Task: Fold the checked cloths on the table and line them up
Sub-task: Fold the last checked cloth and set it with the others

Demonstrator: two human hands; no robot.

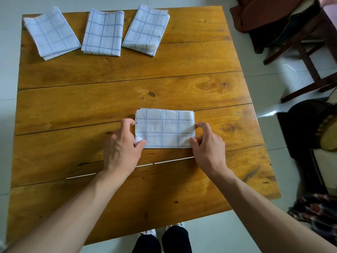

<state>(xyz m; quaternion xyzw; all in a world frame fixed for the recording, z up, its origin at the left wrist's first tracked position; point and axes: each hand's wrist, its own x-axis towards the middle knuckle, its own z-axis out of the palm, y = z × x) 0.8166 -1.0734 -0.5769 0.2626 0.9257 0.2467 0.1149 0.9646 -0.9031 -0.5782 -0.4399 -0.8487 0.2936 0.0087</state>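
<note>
A folded white cloth with blue checks (165,129) lies flat at the middle of the wooden table (109,99). My left hand (124,145) pinches its left edge, thumb on the near left corner. My right hand (207,143) pinches its right edge, thumb on the near right corner. Three more folded checked cloths lie in a row along the far edge: one at the left (52,32), one in the middle (103,32), one to the right (145,30), the outer two tilted.
A dark wooden chair (300,52) with brown fabric draped on it stands at the far right. A dark seat (313,125) and patterned fabric (317,210) sit close to the table's right edge. My legs show below the near edge.
</note>
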